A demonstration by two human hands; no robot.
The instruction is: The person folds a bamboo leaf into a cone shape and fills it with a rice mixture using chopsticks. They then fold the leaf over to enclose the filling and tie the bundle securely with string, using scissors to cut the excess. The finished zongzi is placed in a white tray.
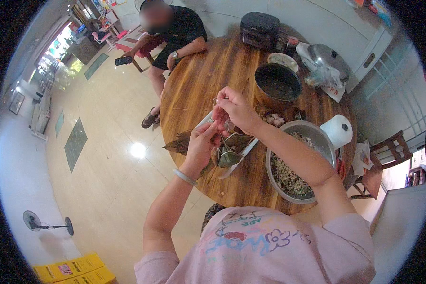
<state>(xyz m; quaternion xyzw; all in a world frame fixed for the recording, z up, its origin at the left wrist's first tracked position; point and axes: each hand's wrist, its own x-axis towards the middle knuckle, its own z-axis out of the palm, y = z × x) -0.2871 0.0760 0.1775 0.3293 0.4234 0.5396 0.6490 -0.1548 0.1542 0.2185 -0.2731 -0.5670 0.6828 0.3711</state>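
My right hand (234,110) is raised over the round table, thumb and forefinger pinching a thin pale string (214,103). Just below and to its left, my left hand (200,143) pinches the same string between its fingertips. Strands run down to a leaf-wrapped dumpling (229,159), green and bound with string, beneath my hands. It is over a white tray (246,152), largely covered by my hands. Dark, pointed leaves (179,143) lie left of my left hand. My right forearm passes over a large metal basin (269,167) of grain-like filling (287,175).
On the wooden table (198,81) stand a dark pot (277,85), a bowl (283,62), a black appliance (260,30) and a white string spool (336,131). A seated person (184,26) rests an arm on the far edge, holding a phone (123,61). A wooden chair (390,151) is at right.
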